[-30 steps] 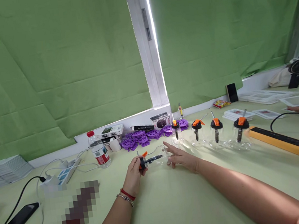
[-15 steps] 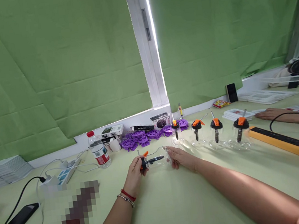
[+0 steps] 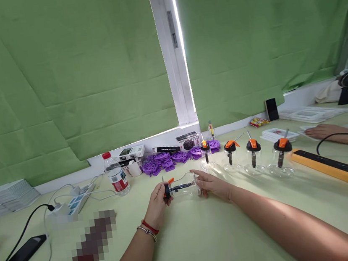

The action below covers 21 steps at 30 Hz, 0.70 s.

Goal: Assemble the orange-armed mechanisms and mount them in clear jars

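A clear bottle [image 3: 186, 190] lies sideways between my hands above the table. It has a black cap with an orange lever and a thin metal spout, and a dark rod runs along its inside. My left hand [image 3: 158, 199] is closed round the capped end. At the flared clear base, my right hand [image 3: 212, 184] grips the rim with thumb and fingers. Several matching bottles stand upright in a row to the right, the nearest to my hand being this capped bottle [image 3: 229, 157] and the farthest right this larger-looking one [image 3: 280, 157].
Purple plastic pieces [image 3: 161, 161] are heaped along the wall beside small boxes [image 3: 130, 153]. A red-capped drink bottle [image 3: 116, 177] stands left of them. At right lie an orange power strip [image 3: 334, 168] and another person's hand [image 3: 321, 131]. Cables and a white power strip [image 3: 78, 201] occupy the left.
Both hands keep their hold on the bottle, nearly still. My right fingers have shifted slightly at the base. The view has moved a little, and another person's hand shows at the far right edge.
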Tool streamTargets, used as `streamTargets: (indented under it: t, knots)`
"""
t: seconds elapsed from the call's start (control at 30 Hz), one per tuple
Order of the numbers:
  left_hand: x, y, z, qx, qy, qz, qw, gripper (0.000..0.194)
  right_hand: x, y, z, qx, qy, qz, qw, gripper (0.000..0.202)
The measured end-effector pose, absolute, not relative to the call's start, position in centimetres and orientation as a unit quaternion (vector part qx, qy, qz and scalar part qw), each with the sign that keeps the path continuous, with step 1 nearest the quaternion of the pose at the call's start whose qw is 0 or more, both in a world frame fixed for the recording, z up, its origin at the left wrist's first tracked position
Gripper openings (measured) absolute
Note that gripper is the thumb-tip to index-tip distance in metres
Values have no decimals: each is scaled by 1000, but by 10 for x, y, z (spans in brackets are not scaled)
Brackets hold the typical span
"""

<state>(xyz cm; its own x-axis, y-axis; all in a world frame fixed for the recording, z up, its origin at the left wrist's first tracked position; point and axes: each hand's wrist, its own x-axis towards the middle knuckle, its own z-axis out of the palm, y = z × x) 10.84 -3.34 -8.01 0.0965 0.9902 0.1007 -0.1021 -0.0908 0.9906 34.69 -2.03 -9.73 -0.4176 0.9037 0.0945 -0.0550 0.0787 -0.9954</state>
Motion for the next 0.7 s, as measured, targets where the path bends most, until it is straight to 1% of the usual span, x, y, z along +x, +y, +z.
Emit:
streamTargets:
  t: [0.13, 0.3, 0.37, 0.57, 0.7]
  knots:
    - [109, -32, -83, 533, 427, 519, 515, 48, 345, -19, -99, -370, -598, 588, 401, 68]
    - [110, -32, -85, 546, 430, 517, 500, 48, 344, -18, -99, -361, -611, 583, 396, 51]
    - [110, -32, -86, 547, 429, 516, 500, 47, 342, -18, -99, -360, -618, 579, 392, 51]
    - [108, -31, -84, 532, 438, 520, 504, 47, 343, -18, -99, -391, -625, 551, 391, 64]
    - [107, -29, -84, 526, 439, 528, 502, 44, 348, -16, -102, -353, -670, 518, 396, 85]
